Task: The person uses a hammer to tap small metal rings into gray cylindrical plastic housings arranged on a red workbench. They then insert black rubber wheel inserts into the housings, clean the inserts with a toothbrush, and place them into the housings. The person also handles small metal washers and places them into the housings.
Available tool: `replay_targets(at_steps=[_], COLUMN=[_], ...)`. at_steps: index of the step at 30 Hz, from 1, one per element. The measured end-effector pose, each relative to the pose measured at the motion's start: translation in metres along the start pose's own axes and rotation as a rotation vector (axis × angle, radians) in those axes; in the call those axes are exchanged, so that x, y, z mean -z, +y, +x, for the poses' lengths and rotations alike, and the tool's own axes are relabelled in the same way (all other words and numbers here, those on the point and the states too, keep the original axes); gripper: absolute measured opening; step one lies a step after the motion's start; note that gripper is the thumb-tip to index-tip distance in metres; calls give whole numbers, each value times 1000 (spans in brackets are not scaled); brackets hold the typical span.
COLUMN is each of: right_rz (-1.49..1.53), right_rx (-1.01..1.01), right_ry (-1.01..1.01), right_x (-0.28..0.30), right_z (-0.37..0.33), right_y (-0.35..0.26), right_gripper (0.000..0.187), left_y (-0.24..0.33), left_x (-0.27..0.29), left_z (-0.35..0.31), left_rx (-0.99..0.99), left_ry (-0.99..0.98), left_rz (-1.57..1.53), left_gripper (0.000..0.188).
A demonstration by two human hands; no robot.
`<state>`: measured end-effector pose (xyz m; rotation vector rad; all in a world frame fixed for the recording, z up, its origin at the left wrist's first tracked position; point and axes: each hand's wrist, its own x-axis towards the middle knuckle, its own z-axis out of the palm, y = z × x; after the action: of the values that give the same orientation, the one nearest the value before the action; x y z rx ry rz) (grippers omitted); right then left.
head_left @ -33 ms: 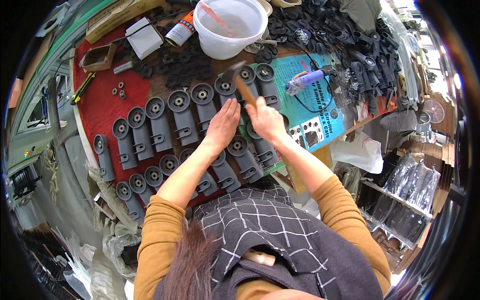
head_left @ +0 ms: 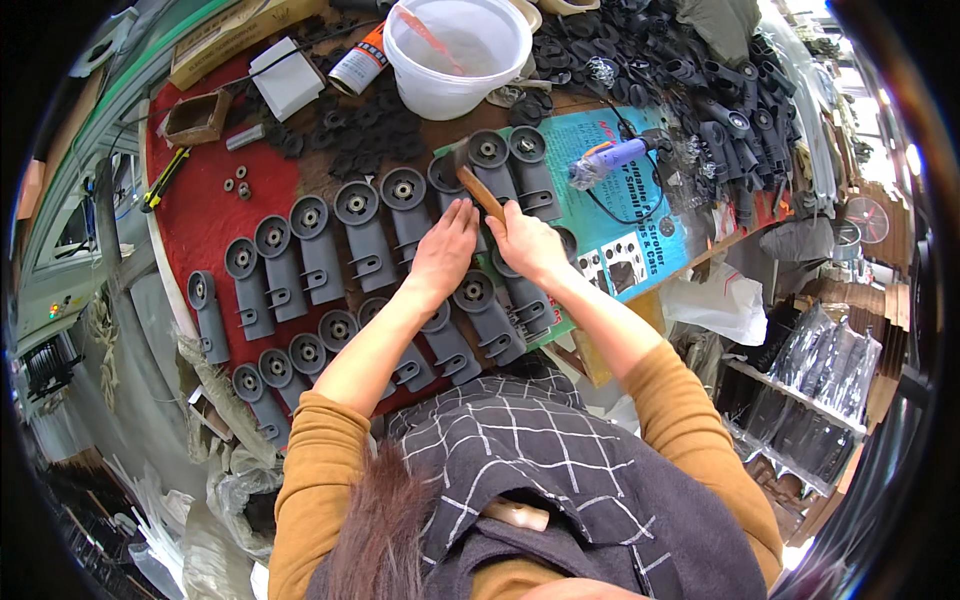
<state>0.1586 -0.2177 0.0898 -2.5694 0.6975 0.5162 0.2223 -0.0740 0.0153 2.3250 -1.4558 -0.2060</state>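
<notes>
- hammer in my right hand, fist closed round the wooden handle, head near the upper row of grey parts.
- my left hand open, fingers flat, pressing a grey plastic part on the bench.
- grey parts with round ends lie in two rows across the red mat, a nearer row below my left forearm.
- white bucket at the far edge, glue tube just beside it.
- purple tool on the teal sheet, right of the hammer.
- heap of black parts far right.
</notes>
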Motion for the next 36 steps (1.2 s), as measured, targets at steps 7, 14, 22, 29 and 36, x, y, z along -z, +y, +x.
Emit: replay_targets(at_steps=[7,14,22,29,36], right_rz=[136,8,98,218,46], right_rx=[58,-63,11,-66,-154], right_ry=[285,70,350,394,150], right_x=[25,27,53,74,57], right_z=[-8,20,7,-6,16], right_y=[19,32,55,80,105], right_gripper=[38,39,39,44,43], left_y=[20,25,32,71,65], left_x=[12,-24,-10,-30,-51], left_z=[21,62,61,112,109], left_rx=[-8,45,28,-28,-158], left_ry=[27,-42,-73,-78,88], left_rz=[-159,-32,1,-141,83], left_gripper=[89,82,87,91,76])
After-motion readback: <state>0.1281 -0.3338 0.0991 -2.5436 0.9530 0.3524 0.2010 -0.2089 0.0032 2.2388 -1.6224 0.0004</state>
